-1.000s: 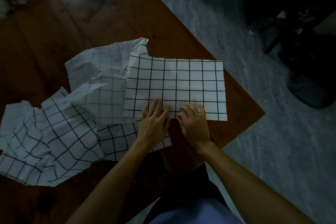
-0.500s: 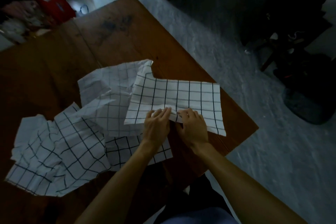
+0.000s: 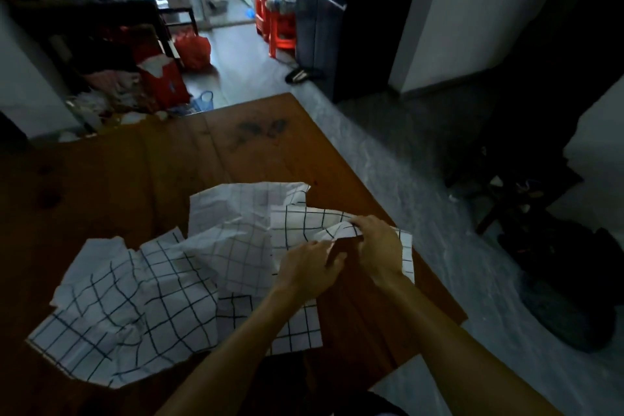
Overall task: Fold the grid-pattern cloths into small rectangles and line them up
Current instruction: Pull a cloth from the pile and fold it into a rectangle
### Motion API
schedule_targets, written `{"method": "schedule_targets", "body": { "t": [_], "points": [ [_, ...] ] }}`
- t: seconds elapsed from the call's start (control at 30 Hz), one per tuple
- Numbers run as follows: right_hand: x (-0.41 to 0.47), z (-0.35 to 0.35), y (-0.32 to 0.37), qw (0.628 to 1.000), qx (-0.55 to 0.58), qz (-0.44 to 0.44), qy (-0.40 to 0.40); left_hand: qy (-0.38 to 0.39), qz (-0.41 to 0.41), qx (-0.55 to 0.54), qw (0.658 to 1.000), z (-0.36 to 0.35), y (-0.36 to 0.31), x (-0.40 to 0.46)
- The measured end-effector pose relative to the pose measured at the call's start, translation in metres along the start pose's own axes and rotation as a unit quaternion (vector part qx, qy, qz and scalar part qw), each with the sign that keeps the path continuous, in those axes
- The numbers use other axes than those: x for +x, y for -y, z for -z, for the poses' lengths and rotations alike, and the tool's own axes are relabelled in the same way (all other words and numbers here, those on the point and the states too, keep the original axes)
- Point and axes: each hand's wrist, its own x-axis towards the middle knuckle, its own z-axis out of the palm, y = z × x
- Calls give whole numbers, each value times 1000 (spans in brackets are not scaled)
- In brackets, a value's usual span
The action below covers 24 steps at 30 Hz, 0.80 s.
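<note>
Cloth (image 3: 297,226) with a black grid lies near the table's (image 3: 111,179) right edge, at about 3 o'clock from the heap of other cloths (image 3: 135,297). Both hands grip its near edge and have it lifted off the wood, so the edge curls up between them. The left hand (image 3: 309,272) pinches the fabric from the near side, fingers curled toward the fold. The right hand (image 3: 380,246) holds the raised flap from 3 o'clock, thumb and fingers closed on it. The hands are close together, nearly touching. Part of the cloth shows past the right wrist, near the table's edge.

At 9 o'clock from the hands a pale, creased cloth (image 3: 233,213) overlaps the held one, and the crumpled heap spreads to 8 o'clock. Another gridded piece (image 3: 297,328) lies flat under the left forearm.

Beyond the table, at 12 o'clock, stand red stools (image 3: 273,13) and a red bag (image 3: 192,49) on the floor.
</note>
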Motion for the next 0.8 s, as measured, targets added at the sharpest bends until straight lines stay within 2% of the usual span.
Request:
{"method": "schedule_targets", "body": {
  "t": [0.1,0.2,0.3,0.43,0.5,0.63,0.7,0.8],
  "points": [
    [16,16,6,1000,6,28,1,13,54,-78,995,13,-6,3],
    [30,29,9,997,15,66,45,-55,112,-151,981,27,-3,8],
    [42,33,6,992,44,93,74,-126,128,-120,976,42,1,17],
    [53,40,0,979,133,122,98,-196,199,-73,957,54,5,35],
    [57,45,-6,971,164,140,101,-183,249,-61,949,54,7,41],
    [65,53,-22,961,182,174,111,-141,332,-109,926,44,12,45],
    [69,59,-28,955,198,189,115,-148,335,-110,924,42,7,46],
    [70,67,-36,949,206,205,122,-198,328,-128,915,46,-2,49]
  ]
}}
